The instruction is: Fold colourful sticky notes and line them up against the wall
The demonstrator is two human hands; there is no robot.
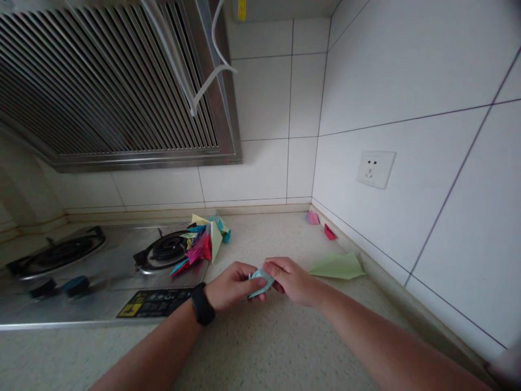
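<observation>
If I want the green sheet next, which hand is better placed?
Probably the right hand: the green sheet lies closer to it than to the left hand. Both hold the pale blue paper, so the right would need to let go first.

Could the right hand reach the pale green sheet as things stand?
Probably yes: the pale green sheet lies near the right hand with nothing on top, though that hand is gripping light-blue paper.

Paper (267, 277) in hands (295, 283), between stove (109, 271) and sheet (337, 266)

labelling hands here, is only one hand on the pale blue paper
No, the left hand and right hand both hold the pale blue paper.
</observation>
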